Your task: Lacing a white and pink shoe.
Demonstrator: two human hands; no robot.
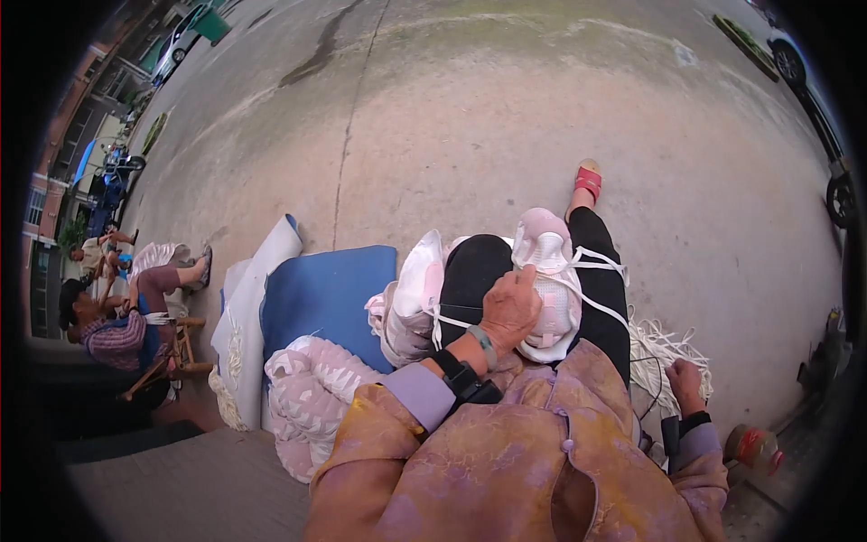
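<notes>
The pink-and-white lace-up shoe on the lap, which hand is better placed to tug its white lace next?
Probably the left hand: it is on the shoe, close to the white lace. The right hand is off to the side, by a loose heap of white cords.

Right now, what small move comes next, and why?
I'd probably bring your right hand to the white lace: it trails off the shoe across your leg, your left hand is at the shoe, and your right is by the cord pile.
</notes>
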